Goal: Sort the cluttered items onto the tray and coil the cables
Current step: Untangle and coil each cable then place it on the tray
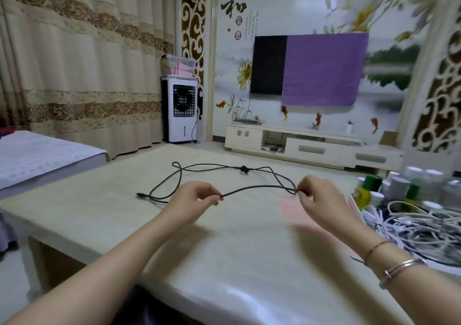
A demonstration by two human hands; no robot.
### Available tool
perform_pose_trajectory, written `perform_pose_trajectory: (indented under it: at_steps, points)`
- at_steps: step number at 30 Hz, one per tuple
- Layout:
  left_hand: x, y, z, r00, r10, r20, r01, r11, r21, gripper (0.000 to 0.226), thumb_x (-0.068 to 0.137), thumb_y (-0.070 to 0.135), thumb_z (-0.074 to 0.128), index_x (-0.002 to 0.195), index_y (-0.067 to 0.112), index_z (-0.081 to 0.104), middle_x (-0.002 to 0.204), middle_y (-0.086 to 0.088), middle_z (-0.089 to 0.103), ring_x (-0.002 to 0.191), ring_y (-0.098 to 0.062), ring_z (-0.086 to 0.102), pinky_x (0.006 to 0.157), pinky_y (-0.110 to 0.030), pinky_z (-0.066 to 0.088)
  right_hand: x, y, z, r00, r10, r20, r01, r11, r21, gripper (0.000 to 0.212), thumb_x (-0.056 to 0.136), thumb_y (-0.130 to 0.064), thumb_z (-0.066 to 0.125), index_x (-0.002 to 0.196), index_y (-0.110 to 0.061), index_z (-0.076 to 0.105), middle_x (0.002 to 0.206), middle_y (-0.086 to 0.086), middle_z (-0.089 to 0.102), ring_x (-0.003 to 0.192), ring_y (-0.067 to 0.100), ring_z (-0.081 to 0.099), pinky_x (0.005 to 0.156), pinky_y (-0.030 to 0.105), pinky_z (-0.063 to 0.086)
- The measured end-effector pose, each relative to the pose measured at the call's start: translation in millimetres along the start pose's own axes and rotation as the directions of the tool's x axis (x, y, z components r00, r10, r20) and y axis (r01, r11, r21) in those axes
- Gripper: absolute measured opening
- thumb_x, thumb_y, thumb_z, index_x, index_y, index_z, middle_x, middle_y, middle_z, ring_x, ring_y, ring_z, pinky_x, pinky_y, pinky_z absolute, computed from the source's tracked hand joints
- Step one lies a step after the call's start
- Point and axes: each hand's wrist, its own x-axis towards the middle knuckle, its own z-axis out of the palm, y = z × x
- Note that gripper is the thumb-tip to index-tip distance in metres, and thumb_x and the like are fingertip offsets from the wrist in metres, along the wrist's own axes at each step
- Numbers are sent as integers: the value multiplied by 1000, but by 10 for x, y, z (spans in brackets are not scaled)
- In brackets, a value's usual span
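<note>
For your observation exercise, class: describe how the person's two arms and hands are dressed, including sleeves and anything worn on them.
Both forearms are bare, with no sleeves or gloves in view. The left hand and its wrist carry nothing. The right hand has thin metal bracelets on its wrist, rose-gold in tone, one a slim bangle.

cable [224, 172] on table [224, 245] centre | bottles [399, 185], cable pile [419, 227] at right edge

Two hands stretch a black cable [259, 189] above a pale tabletop [224, 250]: the left hand [197, 195] and right hand [314, 192] each pinch it, while white cables [411, 227] (tangled) lie at right beside bottles [399, 185].
</note>
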Motion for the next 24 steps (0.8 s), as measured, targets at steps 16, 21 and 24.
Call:
perform_pose_trajectory:
  at_steps: [16, 21, 24]
  points:
    - [682, 1288, 1610, 977, -82, 198, 208, 591, -780, 7, 96, 9, 53, 99, 7, 59, 87, -8, 60, 83, -13, 64, 64, -36, 56, -173, 694, -34, 949, 184, 257, -314, 444, 839, 35, 85, -17, 70, 113, -8, 53, 100, 14, 72, 99, 20, 66, 90, 33, 48]
    - [736, 1303, 1573, 981, -96, 169, 191, 624, -758, 9, 96, 7, 52, 97, 4, 61, 81, -8, 59, 82, -15, 62, 72, -36, 59, -214, 755, -24, 953, 42, 302, -298, 331, 895, 10, 93, 0, 55, 99, -6, 50, 77, 9, 71, 93, 31, 70, 95, 35, 49]
    - [743, 1193, 1510, 982, -122, 144, 188, 706, -683, 11, 96, 9, 53, 95, 8, 63, 83, -5, 61, 82, -14, 59, 85, -34, 53, -228, 704, -88, 957, 39, 287, -286, 291, 913, 8, 96, 1, 49, 95, -7, 48, 67, 5, 57, 69, 24, 66, 77, 33, 56]
